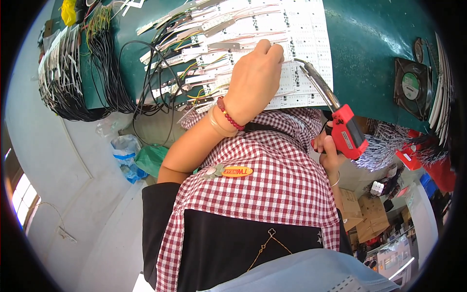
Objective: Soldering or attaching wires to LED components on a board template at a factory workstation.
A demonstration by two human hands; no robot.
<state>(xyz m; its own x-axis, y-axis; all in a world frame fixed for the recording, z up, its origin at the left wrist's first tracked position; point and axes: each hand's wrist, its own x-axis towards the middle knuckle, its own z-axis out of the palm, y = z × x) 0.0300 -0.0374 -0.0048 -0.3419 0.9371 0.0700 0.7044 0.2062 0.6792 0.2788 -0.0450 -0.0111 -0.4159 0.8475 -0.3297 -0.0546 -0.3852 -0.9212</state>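
bundled black wires (68, 92) hang left of the white printed circuit panel (301, 39) on the green bench; left hand (255, 73) presses fingers closed onto the panel's near edge, right hand (327, 146) is wrapped round the red soldering gun (346, 130), tip touching the panel. thin, light, brittle-looking; best held by its edges.

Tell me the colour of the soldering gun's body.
Red, on the soldering gun in the right hand, seen in the head view.

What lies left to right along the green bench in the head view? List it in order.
Bundles of black wires → loose wired strips → left hand on the white circuit panel → red soldering gun in the right hand → black fan.
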